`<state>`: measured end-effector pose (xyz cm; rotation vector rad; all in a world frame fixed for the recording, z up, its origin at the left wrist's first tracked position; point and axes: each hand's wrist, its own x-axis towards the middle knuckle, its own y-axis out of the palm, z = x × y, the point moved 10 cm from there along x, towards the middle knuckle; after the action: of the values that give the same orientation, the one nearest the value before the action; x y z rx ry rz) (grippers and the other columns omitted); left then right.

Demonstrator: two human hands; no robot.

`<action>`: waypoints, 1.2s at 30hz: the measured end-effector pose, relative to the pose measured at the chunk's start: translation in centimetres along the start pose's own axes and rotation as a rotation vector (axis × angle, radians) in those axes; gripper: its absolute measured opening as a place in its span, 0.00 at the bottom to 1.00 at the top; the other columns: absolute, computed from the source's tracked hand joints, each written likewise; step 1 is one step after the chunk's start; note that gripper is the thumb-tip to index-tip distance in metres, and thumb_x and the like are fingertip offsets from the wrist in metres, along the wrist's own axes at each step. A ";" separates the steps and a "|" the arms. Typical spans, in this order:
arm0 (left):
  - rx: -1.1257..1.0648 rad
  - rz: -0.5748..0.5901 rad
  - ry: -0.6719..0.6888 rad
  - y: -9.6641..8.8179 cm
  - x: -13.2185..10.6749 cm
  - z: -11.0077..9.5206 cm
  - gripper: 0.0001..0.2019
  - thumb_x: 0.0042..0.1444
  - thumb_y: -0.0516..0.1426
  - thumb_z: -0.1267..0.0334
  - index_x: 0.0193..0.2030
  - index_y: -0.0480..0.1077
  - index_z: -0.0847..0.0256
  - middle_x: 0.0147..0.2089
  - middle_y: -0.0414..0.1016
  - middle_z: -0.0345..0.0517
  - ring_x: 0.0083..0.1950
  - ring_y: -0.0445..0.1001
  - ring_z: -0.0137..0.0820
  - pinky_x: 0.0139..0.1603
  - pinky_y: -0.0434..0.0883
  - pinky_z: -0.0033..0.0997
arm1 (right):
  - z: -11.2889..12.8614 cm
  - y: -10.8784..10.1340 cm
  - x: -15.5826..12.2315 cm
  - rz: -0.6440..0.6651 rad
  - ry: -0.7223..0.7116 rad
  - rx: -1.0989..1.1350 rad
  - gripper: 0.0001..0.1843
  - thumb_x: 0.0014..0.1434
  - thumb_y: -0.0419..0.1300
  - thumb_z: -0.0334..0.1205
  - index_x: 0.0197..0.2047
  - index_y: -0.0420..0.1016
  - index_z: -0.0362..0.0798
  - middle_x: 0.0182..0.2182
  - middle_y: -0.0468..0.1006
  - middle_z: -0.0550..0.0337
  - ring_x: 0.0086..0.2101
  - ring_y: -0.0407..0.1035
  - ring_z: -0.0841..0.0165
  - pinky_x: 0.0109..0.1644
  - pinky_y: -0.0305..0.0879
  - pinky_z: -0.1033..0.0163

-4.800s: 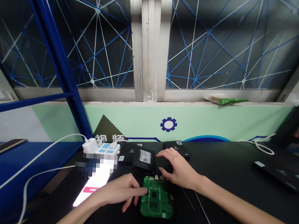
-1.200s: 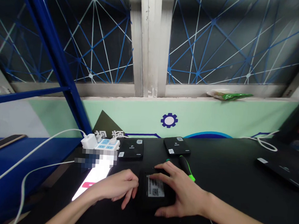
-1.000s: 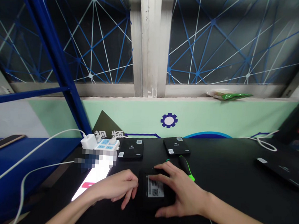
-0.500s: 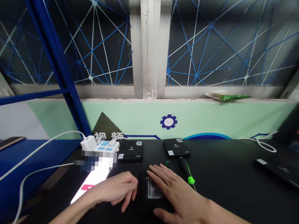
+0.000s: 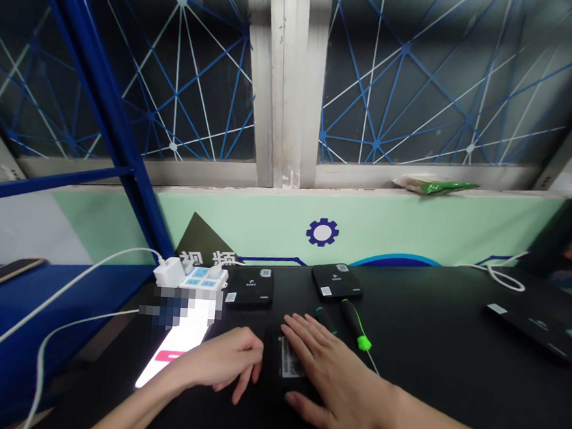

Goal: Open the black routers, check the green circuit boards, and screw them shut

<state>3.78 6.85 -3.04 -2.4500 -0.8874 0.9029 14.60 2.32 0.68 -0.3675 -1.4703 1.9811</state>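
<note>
A black set-top box (image 5: 274, 380) lies label side up on the dark table, with a printed white label (image 5: 291, 359) partly showing. My right hand (image 5: 336, 381) is spread flat across the box's right part, covering much of it. To the box's left, my left hand (image 5: 231, 361) is loosely bent, fingers drooping apart and nothing visible in them. Just beyond my right hand lie a black-and-green screwdriver (image 5: 356, 327) and a second, dark green-handled tool (image 5: 326, 318), partly hidden by the fingers.
Two more black boxes (image 5: 250, 287) (image 5: 337, 282) stand along the wall, and another black box (image 5: 537, 331) lies at the right. A lit phone (image 5: 179, 344) sits by my left forearm. Behind it is a white power strip (image 5: 206, 279) with a charger (image 5: 170, 272) and white cables.
My right hand has shifted slightly left on the box, uncovering more of the green-handled tool. My left hand looks almost unchanged.
</note>
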 end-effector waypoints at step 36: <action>0.196 -0.439 0.132 -4.1 -0.9 -2.1 0.18 0.60 0.51 0.60 0.23 0.47 0.57 0.21 0.47 0.31 0.23 0.49 0.26 0.25 0.47 0.29 | -9.9 -10.3 -2.5 -0.331 0.499 -0.318 0.23 0.65 0.54 0.47 0.20 0.71 0.49 0.19 0.72 0.58 0.25 0.70 0.62 0.32 0.60 0.59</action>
<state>2.90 8.91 1.02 -2.0077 -1.1653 0.6281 25.42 9.91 6.54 -0.6545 -1.4024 1.2779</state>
